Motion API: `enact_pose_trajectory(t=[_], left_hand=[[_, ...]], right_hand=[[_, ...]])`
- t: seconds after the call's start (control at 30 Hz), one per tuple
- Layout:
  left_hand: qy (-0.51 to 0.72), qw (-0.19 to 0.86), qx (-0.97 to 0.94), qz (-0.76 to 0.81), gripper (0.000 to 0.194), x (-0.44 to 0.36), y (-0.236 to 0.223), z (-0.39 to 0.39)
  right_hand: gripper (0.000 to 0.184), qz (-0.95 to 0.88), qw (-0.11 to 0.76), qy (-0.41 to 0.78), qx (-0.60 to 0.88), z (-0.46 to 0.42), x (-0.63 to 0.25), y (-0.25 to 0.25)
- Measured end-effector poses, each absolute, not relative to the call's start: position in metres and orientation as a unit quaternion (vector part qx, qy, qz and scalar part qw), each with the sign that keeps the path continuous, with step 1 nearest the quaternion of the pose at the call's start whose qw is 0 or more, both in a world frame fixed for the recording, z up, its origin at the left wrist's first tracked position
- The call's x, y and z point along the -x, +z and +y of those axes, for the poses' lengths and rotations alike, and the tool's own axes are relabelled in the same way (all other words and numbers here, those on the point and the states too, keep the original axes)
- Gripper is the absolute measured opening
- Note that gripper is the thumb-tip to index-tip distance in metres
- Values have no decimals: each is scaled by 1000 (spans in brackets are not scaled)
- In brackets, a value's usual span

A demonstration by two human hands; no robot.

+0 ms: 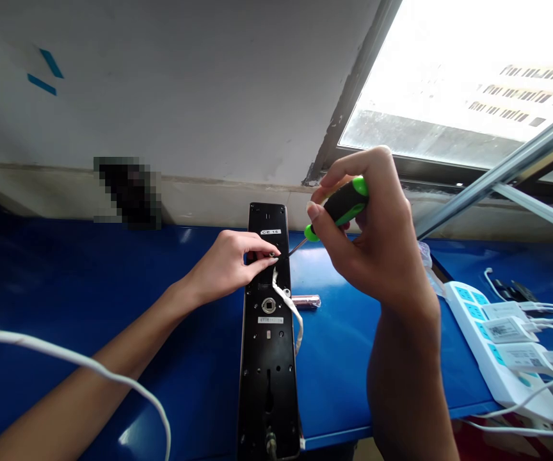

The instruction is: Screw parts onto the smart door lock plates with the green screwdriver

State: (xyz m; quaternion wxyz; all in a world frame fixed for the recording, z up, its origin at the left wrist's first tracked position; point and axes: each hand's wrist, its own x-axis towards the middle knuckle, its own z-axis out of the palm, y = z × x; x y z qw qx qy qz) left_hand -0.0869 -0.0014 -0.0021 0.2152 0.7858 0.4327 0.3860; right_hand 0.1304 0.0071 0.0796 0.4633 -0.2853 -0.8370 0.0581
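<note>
Head view: right hand grasps driver, left hand pinches tiny part, panel beneath left fingers probably stiff, weighty, best held by its edges.

Head cam, one view: worn on the person's head, looking forward and steeply down at a glossy blue tabletop. Close range: bare left hand and bare right hand both in view, right one larger in frame. Long black rectangular panel sits near centre, running away from the lens (bottom edge of frame meets its near end). Plain pale grey wall behind, bright metal-framed window upper right.
</note>
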Motion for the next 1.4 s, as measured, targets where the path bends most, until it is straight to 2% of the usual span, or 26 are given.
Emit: enact_pose_trajectory(t=[0.07,0.17,0.27,0.4,0.6,0.67,0.8,0.97,1.07,1.27,1.4], left_hand=[[386,215,-786,433,12,87,-2,-2],[387,212,-786,434,12,87,-2,-2],[388,213,-785,434,12,87,-2,-2],[390,208,-788,429,11,88,-4,-1],[388,204,-789,431,13,87,-5,0],[389,204,-788,432,12,87,-4,-1],[389,200,-789,432,11,86,-2,-2],[392,195,-790,429,11,86,-2,-1],[394,194,-789,429,10,86,-3,-1],[395,195,-788,430,11,86,-4,-1],[396,192,-789,429,11,86,-4,-1]], right_hand=[[27,-836,460,43,295,7,-129,79],[17,-807,487,-39,331,8,-124,78],[19,-782,503,-86,358,8,-120,78],[23,-811,475,-16,342,4,-122,80],[40,-849,427,92,298,-1,-130,85],[41,-851,423,85,299,-1,-130,85],[37,-818,467,5,335,2,-127,80],[13,-786,494,-60,367,5,-124,77],[14,-797,484,-39,360,3,-127,80],[31,-847,431,85,300,-1,-138,88],[23,-824,459,24,332,2,-138,86]])
